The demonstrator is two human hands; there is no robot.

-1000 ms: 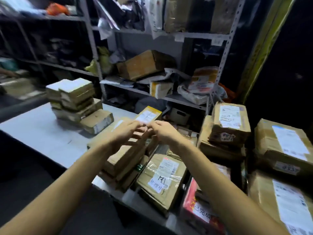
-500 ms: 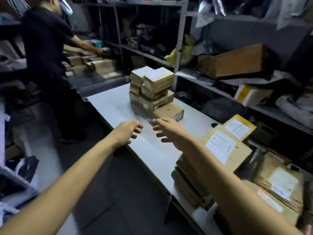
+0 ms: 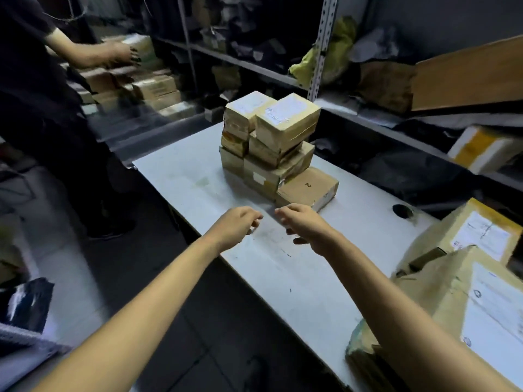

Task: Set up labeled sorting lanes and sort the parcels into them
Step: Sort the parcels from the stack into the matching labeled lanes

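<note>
Head view: my left hand (image 3: pixel 236 223) and right hand (image 3: pixel 304 226) hover empty, fingers (image 3: pixel 254 217) loose, over the table (image 3: pixel 297 278) near 1 stack (image 3: pixel 271 142). I judge sorting barely begun: parcels (image 3: pixel 467 295) wait unsorted at right.

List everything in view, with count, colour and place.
table: one, pale grey, centre
stack of parcels: one, brown with white labels, far end of table
flat parcel: one, brown, marked 2, at the stack's foot
large parcels: at least two, brown with white labels, right end of table
shelves: grey metal, behind the table, cluttered
yellow bag: one, on a shelf
other person: one, dark clothes, far left, handling parcels
left hand: empty, fingers loosely curled, over table
right hand: empty, near the flat parcel
</note>
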